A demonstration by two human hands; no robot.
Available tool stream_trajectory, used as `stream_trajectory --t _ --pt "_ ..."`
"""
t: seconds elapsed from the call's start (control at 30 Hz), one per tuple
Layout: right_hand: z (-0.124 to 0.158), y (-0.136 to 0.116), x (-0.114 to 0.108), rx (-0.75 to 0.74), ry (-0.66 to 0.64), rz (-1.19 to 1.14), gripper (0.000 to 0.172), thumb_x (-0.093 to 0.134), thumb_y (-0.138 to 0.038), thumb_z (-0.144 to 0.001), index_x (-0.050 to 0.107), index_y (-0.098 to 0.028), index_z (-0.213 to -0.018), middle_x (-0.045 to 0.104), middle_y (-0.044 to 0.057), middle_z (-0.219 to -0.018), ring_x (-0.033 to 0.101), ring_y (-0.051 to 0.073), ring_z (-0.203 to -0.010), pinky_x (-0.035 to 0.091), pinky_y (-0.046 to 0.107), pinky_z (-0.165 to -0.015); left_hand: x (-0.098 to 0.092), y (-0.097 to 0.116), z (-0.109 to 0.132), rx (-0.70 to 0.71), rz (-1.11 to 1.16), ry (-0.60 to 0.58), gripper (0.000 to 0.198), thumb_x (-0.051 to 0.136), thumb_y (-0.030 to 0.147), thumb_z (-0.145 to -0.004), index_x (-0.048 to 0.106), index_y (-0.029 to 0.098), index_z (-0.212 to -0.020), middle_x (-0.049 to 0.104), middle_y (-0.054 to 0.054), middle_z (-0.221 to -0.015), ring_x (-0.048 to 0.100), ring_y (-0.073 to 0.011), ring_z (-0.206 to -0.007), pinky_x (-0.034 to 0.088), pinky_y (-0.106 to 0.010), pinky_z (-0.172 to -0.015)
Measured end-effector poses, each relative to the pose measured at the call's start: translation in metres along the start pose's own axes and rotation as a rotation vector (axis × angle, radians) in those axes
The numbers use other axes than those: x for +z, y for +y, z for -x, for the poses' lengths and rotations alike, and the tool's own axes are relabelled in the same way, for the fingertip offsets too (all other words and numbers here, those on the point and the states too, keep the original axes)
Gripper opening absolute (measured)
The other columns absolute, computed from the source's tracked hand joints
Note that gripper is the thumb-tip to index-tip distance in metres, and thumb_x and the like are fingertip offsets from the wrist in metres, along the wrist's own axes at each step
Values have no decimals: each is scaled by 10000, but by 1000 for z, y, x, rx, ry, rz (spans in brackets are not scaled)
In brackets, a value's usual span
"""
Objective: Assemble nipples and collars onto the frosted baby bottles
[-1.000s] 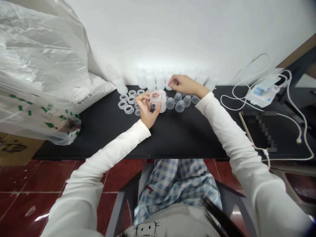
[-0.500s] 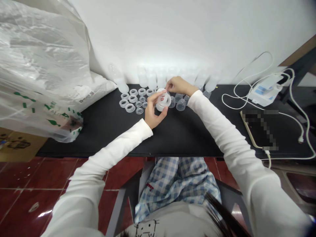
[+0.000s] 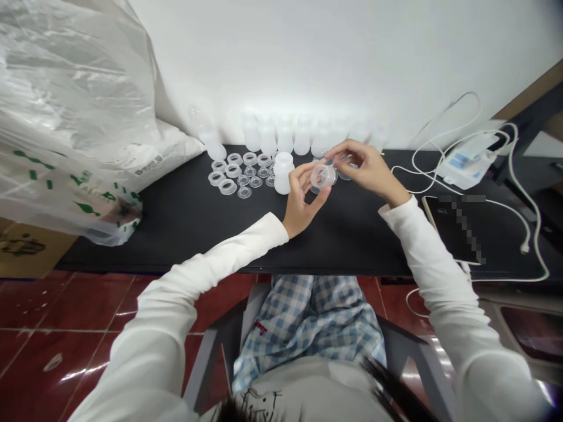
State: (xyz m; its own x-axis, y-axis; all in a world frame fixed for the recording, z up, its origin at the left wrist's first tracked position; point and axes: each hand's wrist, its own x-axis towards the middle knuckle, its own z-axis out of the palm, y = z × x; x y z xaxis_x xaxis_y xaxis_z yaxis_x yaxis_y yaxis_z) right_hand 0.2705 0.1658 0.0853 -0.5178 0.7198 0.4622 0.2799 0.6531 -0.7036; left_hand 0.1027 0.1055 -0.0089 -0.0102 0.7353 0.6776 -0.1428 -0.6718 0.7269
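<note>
Above the black bench (image 3: 185, 228), seen from the head camera, both of the person's arms reach forward in long white sleeves, elbows bent outward and wrists drawn in toward each other. The left hand (image 3: 303, 202) is raised off the surface with the palm turned up and toward the person, fingers curled; thumb and fingertips pinch a small clear plastic cup (image 3: 322, 176) by its rim, its open mouth tilted toward the camera. The right hand (image 3: 365, 167) comes in from the right at about the same height, wrist bent, fingers loosely curled and close together just beside the cup; something clear seems to sit between its fingertips, but whether it truly grips anything cannot be told. The two hands nearly meet over the middle of the bench, clear of its surface.

Just left of the left hand stands a white bottle (image 3: 282, 172), upright on the bench. Beyond it to the left lies a cluster of clear rings (image 3: 229, 176), flat on the surface. A row of pale bottles (image 3: 285, 138) lines the back edge against the white wall. A large plastic bag (image 3: 74, 117) slumps over the bench's left end. At the right end lie a dark tablet (image 3: 453, 228), white cables (image 3: 523, 193) and a white device (image 3: 468, 158).
</note>
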Motion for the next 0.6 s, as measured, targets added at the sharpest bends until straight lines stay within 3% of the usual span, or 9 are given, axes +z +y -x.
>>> stream_trajectory --t 0.13,0.27,0.4,0.5,0.6 --pt "2 16 24 5 75 -127 219 694 -436 -917 671 -253 -1036 655 23 -905 632 155 -814 570 280 -685 5 -3 -1 -105 35 50 518 671 515 -939 365 275 -1282 535 -130 -1439 522 -254 -1430 458 -468 -1181" --pt "6 27 51 28 226 -152 345 659 -553 -930 585 -291 -1142 606 6 -873 619 144 -734 585 282 -628 -2 -5 -1 -206 83 131 538 713 574 -890 417 263 -1216 580 -81 -1310 601 -224 -1326 479 -461 -1163" --pt "21 28 64 44 368 -166 417 644 -646 -908 566 -279 -1089 617 11 -877 653 152 -739 624 312 -678 -6 -8 0 -230 80 142 571 760 594 -840 460 257 -1189 606 -62 -1230 651 -200 -1225 513 -415 -1112" --pt "35 26 65 22 326 -220 415 666 -650 -890 603 -256 -1003 659 30 -978 702 167 -860 646 335 -805 -7 -9 1 -226 95 142 560 755 589 -849 463 258 -1193 619 -68 -1229 665 -195 -1199 534 -390 -1067" --pt "44 25 62 -33 262 -208 422 746 -608 -846 657 -250 -1052 683 49 -1087 716 182 -980 643 346 -906 -8 -8 2 -251 100 122 544 734 583 -870 459 251 -1201 640 -89 -1243 671 -201 -1201 543 -381 -1048"
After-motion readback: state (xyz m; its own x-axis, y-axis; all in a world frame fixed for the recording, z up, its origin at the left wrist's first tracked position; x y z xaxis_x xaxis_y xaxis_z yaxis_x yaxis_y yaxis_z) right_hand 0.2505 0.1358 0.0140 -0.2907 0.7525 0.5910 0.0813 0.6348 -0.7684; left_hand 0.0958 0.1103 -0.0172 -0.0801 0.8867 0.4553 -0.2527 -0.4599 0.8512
